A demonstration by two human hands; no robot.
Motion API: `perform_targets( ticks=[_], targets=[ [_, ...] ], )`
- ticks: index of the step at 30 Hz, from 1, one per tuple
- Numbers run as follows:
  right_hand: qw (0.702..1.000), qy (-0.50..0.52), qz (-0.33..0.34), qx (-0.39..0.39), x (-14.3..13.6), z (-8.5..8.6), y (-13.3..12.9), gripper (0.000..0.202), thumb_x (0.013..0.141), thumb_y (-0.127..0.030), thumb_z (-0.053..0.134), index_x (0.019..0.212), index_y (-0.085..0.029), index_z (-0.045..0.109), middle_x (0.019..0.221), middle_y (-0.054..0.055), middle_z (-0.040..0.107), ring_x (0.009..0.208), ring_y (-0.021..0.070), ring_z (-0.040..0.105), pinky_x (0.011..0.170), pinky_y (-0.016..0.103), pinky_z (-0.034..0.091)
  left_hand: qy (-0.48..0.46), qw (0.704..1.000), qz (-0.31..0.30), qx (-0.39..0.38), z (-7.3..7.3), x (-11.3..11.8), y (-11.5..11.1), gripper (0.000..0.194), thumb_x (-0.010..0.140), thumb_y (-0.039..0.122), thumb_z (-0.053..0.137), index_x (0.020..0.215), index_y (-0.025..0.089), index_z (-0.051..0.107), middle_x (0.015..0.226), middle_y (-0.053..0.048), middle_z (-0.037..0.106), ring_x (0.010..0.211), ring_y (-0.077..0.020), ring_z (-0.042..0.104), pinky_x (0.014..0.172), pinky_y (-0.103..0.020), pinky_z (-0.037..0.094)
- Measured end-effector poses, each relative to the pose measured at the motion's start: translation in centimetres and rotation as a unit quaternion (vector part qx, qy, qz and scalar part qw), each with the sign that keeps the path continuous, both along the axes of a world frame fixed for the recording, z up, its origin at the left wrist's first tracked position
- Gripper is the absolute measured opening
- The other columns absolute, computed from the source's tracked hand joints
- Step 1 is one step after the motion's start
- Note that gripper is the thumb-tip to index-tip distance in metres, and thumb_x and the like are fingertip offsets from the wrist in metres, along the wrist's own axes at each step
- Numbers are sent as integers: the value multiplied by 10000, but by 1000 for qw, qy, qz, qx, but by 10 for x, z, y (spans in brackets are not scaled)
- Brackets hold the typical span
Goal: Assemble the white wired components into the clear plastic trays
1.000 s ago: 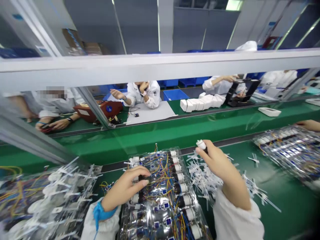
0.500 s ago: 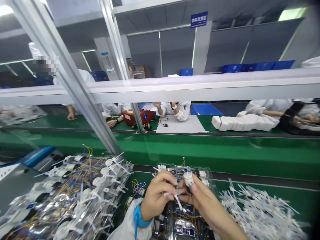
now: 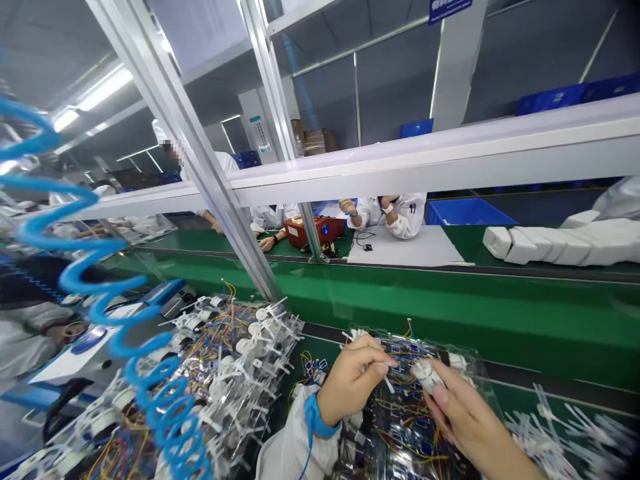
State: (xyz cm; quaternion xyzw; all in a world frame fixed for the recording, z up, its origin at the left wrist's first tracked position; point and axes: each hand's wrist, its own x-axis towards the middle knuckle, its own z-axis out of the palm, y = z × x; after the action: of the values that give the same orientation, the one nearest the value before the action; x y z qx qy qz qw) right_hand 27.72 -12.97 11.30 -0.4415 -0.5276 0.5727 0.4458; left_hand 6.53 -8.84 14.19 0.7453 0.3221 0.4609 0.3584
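Observation:
My left hand, with a blue strap on its wrist, is closed in a pinch around a thin white plastic strip that sticks out below the fingertips. My right hand grips a small white cylindrical part between thumb and fingers, its round end facing up and left. A small gap separates the two hands. Beneath them lies a clear plastic tray filled with small blue circuit boards, coloured wires and white parts.
At left, more trays hold white cylindrical parts with strips and wires. A coiled blue air hose hangs in front of them. Loose white strips are piled at right. Aluminium posts rise beyond the bench; co-workers sit across the green conveyor.
My view has turned left, bringing the blue hose into sight. My hands have moved apart; the white strip in my left is now clear of the cylindrical part, which has tilted.

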Motion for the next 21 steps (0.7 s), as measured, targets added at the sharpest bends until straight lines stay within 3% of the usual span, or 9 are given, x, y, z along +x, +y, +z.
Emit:
perform_targets(
  ticks=[4,8,21],
  targets=[
    [987,-109,67,102,4,11,0,491,974,-649,480,1112,-195,604,710,-6,517,602,172,441,543,268,341,25,1000,-2,14,0,3,-2,226,948,332,620,1050,178,749,892,-77,688,840,-175,628,784,-289,483],
    [972,-150,81,162,0,27,-1,479,995,-641,427,1000,-193,596,810,17,577,712,196,495,652,286,378,19,999,-1,32,-1,4,-3,160,933,290,644,1007,189,743,907,-68,705,860,-178,637,799,-297,486],
    [970,-150,100,163,-6,33,-4,533,978,-711,366,916,-205,521,798,1,518,712,195,452,656,282,341,61,996,23,56,1,4,-8,153,960,275,602,953,201,736,900,-61,651,914,-201,587,854,-348,420]
  ],
)
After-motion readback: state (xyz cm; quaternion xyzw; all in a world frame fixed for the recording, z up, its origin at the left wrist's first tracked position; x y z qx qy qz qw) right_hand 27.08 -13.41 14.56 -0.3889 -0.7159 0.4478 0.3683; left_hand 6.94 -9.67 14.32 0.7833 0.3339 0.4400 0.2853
